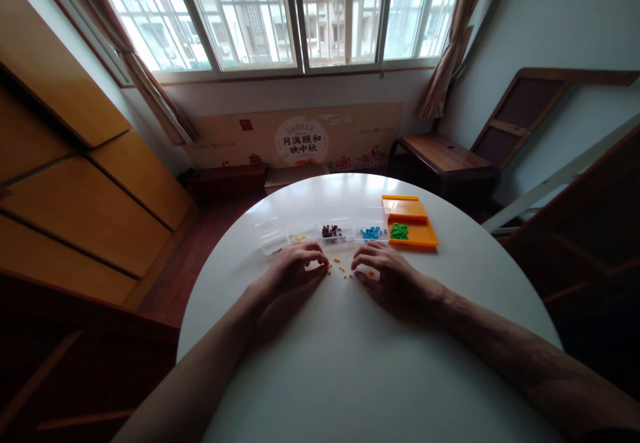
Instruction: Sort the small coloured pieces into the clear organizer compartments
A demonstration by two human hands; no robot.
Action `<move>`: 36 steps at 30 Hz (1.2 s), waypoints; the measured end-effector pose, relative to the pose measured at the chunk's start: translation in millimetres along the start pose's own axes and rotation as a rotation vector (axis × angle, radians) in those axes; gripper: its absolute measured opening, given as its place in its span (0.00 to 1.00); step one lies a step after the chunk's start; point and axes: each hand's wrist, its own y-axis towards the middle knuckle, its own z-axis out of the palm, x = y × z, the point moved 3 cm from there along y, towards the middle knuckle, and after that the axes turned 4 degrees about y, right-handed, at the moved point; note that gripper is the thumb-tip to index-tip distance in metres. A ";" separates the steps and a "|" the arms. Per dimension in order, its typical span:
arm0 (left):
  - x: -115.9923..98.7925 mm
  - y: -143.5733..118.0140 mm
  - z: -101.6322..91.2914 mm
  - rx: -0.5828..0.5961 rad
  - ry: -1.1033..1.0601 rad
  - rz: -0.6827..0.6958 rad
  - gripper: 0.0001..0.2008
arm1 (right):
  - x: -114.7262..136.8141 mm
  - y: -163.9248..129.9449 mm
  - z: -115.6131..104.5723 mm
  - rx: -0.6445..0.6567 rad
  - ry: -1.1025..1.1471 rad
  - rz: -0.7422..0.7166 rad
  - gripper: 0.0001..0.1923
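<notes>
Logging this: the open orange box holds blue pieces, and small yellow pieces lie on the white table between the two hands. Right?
Not quite: the head view shows green pieces, not blue, in the open orange box. Small yellow pieces do lie on the white table between the left hand and right hand.

Bright window [260, 19] w/ curtains [149, 93]; wd. cabinet [75, 229] L, chair [445, 153] R.

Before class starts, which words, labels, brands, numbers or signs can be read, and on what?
"月满颐和": upper large line in the white circle on the beige panel.
"映中秋": line beneath it.
Too small or blurred: arched lettering above, small lines at the sides, red square's mark.
No readable text on the yellow pieces, clear box or orange case.
</notes>
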 end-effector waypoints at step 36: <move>27.6 -13.3 -59.6 -0.024 -0.080 -0.180 0.15 | -7.9 -1.8 5.2 -0.004 -0.026 -0.011 0.05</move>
